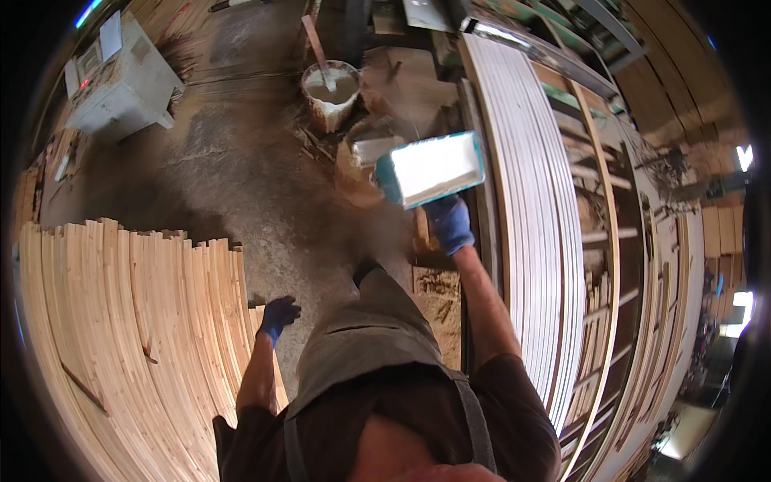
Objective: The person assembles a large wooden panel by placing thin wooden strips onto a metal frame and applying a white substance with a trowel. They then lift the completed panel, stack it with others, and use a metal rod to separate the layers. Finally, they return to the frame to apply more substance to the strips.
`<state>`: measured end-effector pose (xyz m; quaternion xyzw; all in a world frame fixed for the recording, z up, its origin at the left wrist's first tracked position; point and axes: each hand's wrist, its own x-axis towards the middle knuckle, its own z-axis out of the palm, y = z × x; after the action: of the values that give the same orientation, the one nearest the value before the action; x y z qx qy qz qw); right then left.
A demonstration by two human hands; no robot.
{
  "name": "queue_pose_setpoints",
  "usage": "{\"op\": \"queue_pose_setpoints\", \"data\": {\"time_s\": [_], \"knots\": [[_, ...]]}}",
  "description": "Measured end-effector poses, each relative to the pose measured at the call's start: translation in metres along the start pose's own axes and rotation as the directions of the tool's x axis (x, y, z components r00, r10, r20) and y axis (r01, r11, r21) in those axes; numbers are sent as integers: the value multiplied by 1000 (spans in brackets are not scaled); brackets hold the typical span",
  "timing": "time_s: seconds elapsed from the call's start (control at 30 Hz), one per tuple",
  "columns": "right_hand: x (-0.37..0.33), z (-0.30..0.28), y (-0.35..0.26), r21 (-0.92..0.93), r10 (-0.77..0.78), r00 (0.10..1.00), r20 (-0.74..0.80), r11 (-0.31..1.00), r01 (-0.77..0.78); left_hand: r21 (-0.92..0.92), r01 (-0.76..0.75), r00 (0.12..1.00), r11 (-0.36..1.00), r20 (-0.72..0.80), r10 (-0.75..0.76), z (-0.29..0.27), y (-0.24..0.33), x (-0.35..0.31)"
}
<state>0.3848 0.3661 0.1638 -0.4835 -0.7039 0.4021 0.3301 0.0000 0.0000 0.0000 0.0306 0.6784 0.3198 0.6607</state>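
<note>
My right hand (pixel 450 225), in a blue glove, is closed on the near side of a teal rectangular tray-like thing (pixel 438 169) with a bright white face. Whether that white is a filling or a coating, I cannot tell. It is held up just left of a row of long white-faced boards (pixel 526 177). Also gloved in blue, my left hand (pixel 279 316) hangs low with fingers apart and holds nothing. It is beside the right edge of a large stack of bare wooden strips (pixel 136 313).
Ahead on the floor stands a bucket (pixel 331 96) of whitish stuff with a wooden stick (pixel 316 44) in it. A grey metal cabinet (pixel 124 80) is at the far left. Racks with wooden strips (pixel 598 177) line the right. Scraps lie around the bucket.
</note>
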Motion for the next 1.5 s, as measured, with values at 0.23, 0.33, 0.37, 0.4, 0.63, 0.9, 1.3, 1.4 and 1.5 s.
{"op": "queue_pose_setpoints", "data": {"time_s": [0.23, 0.33, 0.37, 0.4, 0.63, 0.9, 1.3, 1.4, 1.5], "knots": [[157, 67, 143, -406, 24, 993, 115, 914, 25, -358, 242, 874, 902, -324, -363, -4, -59, -28], [188, 102, 178, -655, 101, 978, 185, 755, 46, -257, 393, 844, 883, -280, -457, 2, -75, -55], [200, 112, 187, -713, 65, 969, 239, 689, 130, -226, 405, 855, 886, -250, -454, 2, -74, -56], [214, 119, 197, -759, 36, 955, 294, 616, 211, -210, 418, 857, 884, -230, -460, -4, -72, -53], [240, 176, 284, -299, 256, 966, 24, 924, -237, -364, 316, 842, 876, -317, -435, -55, 92, 29], [252, 167, 243, -554, 514, 830, 218, 765, -329, -75, 333, 906, 940, -250, -341, -88, 208, 83], [10, 7, 25, -349, 574, 768, 284, 808, -475, 496, -32, 883, 868, 420, -208, 44, 357, 239], [-27, -64, -24, 228, 425, 857, 291, 839, -494, 383, 250, 936, 889, 140, -324, 124, 386, 232], [-58, -215, -83, 628, 396, 889, 228, 639, -446, 420, 291, 910, 860, 156, -384, 171, 361, 244]]}}
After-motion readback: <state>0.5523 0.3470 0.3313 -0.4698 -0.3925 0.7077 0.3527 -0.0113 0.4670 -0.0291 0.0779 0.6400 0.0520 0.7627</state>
